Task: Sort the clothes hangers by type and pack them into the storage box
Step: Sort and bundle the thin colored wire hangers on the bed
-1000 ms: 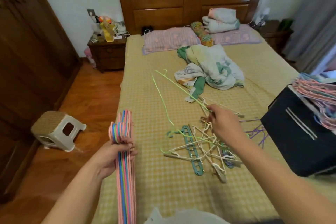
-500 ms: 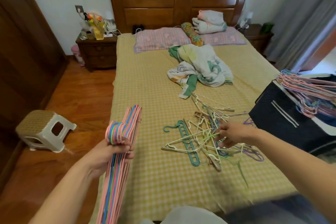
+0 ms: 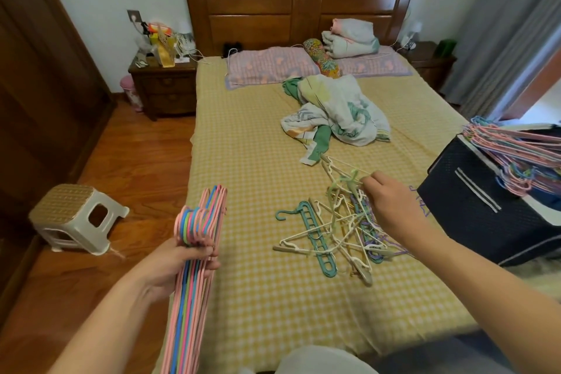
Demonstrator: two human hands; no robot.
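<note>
- A person stands at the foot of a bed [image 3: 243, 161] covered in a yellow checked sheet, both arms reaching out over it.
- The left hand [image 3: 182, 261] grips a thick bundle of thin plastic hangers [image 3: 194, 282] in pink, blue and green, held at the bed's left edge with the hooks bunched above the fingers and the bars hanging toward the floor.
- The right hand [image 3: 391, 206] reaches into a tangled pile of hangers [image 3: 334, 231] near the middle of the bed, fingers curled and pinching a pale green hanger [image 3: 349, 181] at the pile's far side.
- A teal multi-hole hanger [image 3: 312, 234] lies on the left of that pile, among white and purple ones.
- A dark storage box [image 3: 473, 206] sits on the bed's right edge, with a heap of pastel hangers [image 3: 516, 158] lying across its top.
- Crumpled bedding [image 3: 340, 112] lies beyond the pile, toward the pillows.
- A small stool [image 3: 76, 219] stands on the wooden floor left of the bed.
</note>
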